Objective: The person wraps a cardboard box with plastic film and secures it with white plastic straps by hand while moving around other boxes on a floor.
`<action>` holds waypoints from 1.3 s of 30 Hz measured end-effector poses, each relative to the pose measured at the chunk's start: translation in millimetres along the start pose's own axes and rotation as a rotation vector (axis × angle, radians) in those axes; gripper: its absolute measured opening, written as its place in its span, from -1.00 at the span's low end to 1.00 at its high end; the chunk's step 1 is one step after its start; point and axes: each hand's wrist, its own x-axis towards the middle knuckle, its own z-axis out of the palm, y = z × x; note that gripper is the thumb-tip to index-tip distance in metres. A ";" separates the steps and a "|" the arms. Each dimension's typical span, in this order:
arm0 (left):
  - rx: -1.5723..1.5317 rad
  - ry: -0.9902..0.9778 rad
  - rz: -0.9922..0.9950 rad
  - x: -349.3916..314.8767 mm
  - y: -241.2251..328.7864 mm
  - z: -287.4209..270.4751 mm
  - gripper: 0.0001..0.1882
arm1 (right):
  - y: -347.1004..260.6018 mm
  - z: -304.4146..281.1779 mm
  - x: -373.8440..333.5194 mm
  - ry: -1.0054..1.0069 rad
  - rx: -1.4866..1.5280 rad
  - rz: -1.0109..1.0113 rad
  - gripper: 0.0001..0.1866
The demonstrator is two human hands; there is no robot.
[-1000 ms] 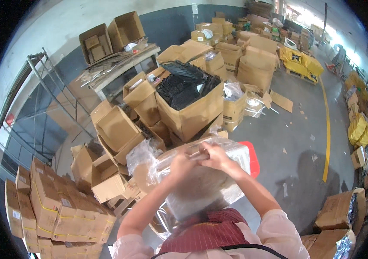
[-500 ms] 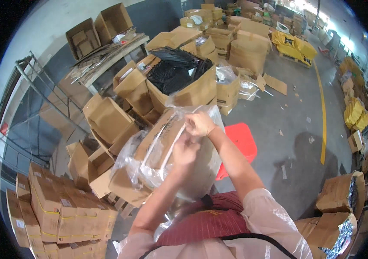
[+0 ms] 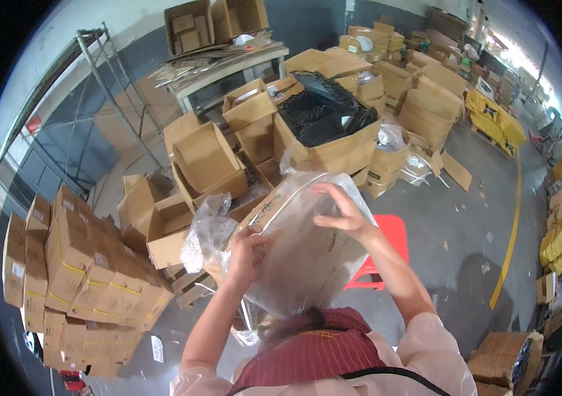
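A large clear plastic bag (image 3: 307, 257) is spread in front of my body, its upper edge bowed out. At its left side my left hand (image 3: 247, 256) is closed with curled fingers, gripping the plastic. My right hand (image 3: 345, 212) lies against the bag's upper right part, fingers apart with a gap between thumb and forefinger. Beyond the bag, a cardboard box (image 3: 252, 216) shows only in part; the plastic covers the rest. Crumpled clear film (image 3: 203, 232) hangs left of my left hand.
A red plastic stool (image 3: 393, 239) stands right of the bag. Ahead is a carton (image 3: 324, 153) heaped with black plastic pieces (image 3: 324, 112). Open cartons (image 3: 205, 155) crowd the left, near a strapped stack of boxes (image 3: 86, 264). A metal frame (image 3: 116, 96) rises behind.
My hands have moved apart, the right opening its fingers. The plastic is now spread wider and hides more of the cardboard box and white bands. The view has turned left.
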 end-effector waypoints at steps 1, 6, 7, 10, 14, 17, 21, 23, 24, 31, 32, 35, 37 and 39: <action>0.042 0.000 0.004 -1.6 0.5 -2.1 -0.79 | 0.9 -0.9 -7.1 0.082 -0.050 0.066 -0.44; 0.148 0.057 0.031 -13.2 -8.8 21.1 -0.73 | 22.0 32.0 -29.4 0.117 -0.421 0.197 -0.38; 0.352 0.006 0.279 -9.4 -21.4 17.4 -0.71 | 19.2 46.6 -27.4 0.174 -0.471 0.147 -0.38; 0.397 -0.007 0.224 -21.3 -20.7 58.2 -0.70 | 32.1 74.6 -16.5 0.226 -0.642 0.003 -0.38; 0.838 0.034 0.525 -12.5 -16.1 80.0 -0.72 | 45.0 84.8 37.0 0.375 -0.711 0.217 -0.59; 0.713 0.081 0.812 30.0 -12.7 74.7 -0.80 | 63.9 76.6 83.0 0.255 -0.659 0.194 -0.77; 0.647 0.136 0.719 20.7 5.6 100.6 -0.84 | 64.3 47.2 123.8 0.157 -0.482 0.047 -0.87; 0.700 0.053 0.788 -1.7 -9.5 98.8 -0.86 | 70.8 43.9 136.3 0.298 -0.434 0.062 -0.91; 0.691 -0.346 0.982 -28.4 -30.0 93.5 -0.86 | 70.8 27.9 141.5 0.360 -0.436 0.222 -0.90; 0.216 0.015 0.407 -84.4 -4.4 18.4 -0.93 | 137.8 -37.5 84.3 0.423 -0.489 0.262 -0.80; 0.103 -0.018 0.344 -96.6 8.2 19.3 -0.91 | 145.5 -50.4 76.8 0.424 -0.495 0.267 -0.80; -0.053 -0.093 0.318 -147.5 13.3 26.6 -0.93 | 159.1 -76.1 57.4 0.462 -0.646 0.462 -0.78; 0.034 -0.010 0.355 -201.8 46.7 44.5 -0.92 | 214.8 -169.0 11.8 0.785 -0.459 0.216 -0.76; 0.022 0.031 0.330 -198.0 37.4 20.6 -0.91 | 236.7 -290.1 -18.6 0.895 -0.667 0.170 -0.78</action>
